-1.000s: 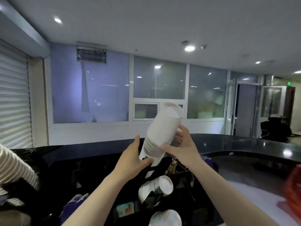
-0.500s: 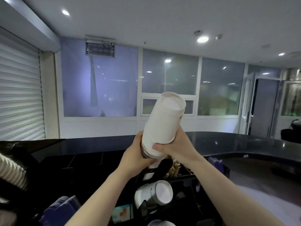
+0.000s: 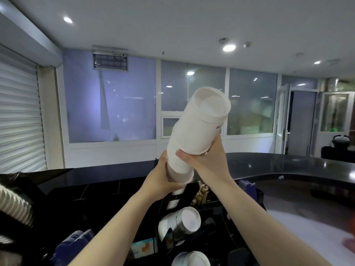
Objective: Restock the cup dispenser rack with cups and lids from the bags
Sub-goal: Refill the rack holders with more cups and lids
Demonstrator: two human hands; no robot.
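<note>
Two hands wrap tall nested stack of white paper cups (image 3: 199,131): left hand (image 3: 163,181) at lower end, right hand (image 3: 203,160) mid-stack, tilted, prob. to feed black dispenser rack (image 3: 194,212) below.

White ceiling (image 3: 172,20) with spotlights, frosted windows (image 3: 193,85), roller shutter (image 3: 19,116), black counter (image 3: 288,166)

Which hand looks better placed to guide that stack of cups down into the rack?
Probably the left hand: it grips the cup stack at its lower end, just above the rack. The right hand holds higher up.
</note>
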